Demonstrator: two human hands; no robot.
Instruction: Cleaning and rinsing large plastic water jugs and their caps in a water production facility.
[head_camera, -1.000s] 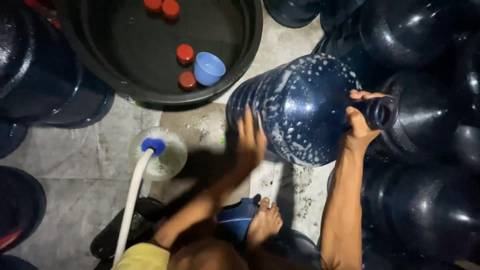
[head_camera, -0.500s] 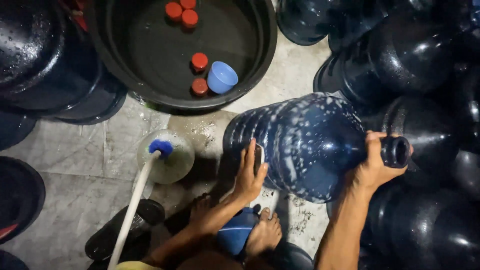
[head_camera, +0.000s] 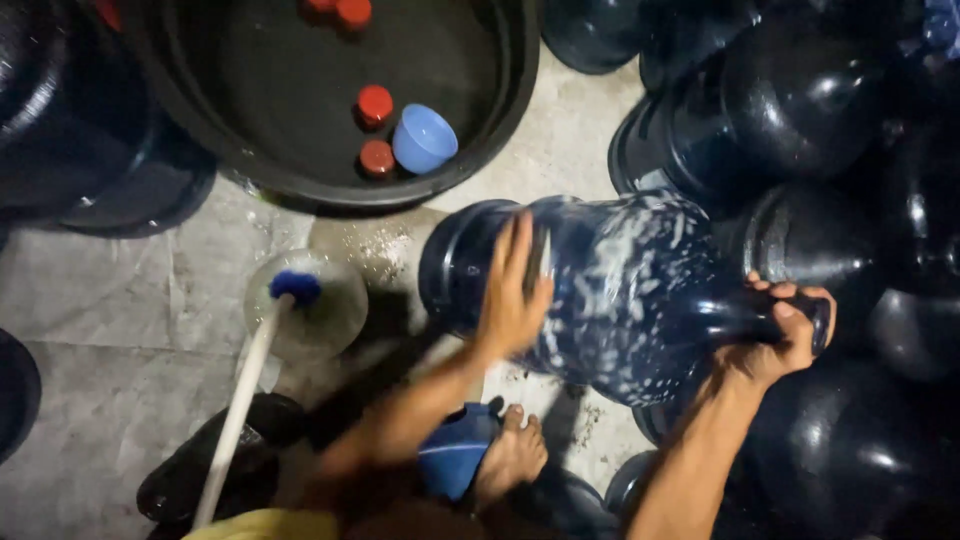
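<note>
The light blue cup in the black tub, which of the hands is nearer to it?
Left. The left hand lies flat on the soapy blue water jug, just below the light blue cup. The right hand grips the jug's neck, much farther off.

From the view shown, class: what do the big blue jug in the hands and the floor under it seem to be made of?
Blue jug: probably hard, translucent plastic; glossy, light shows through, and white suds cling to it. Floor: looks like concrete or stone slabs, matt grey, mottled, with a seam and wet patches. The left hand presses the jug's side; the right hand grips its neck.
</note>
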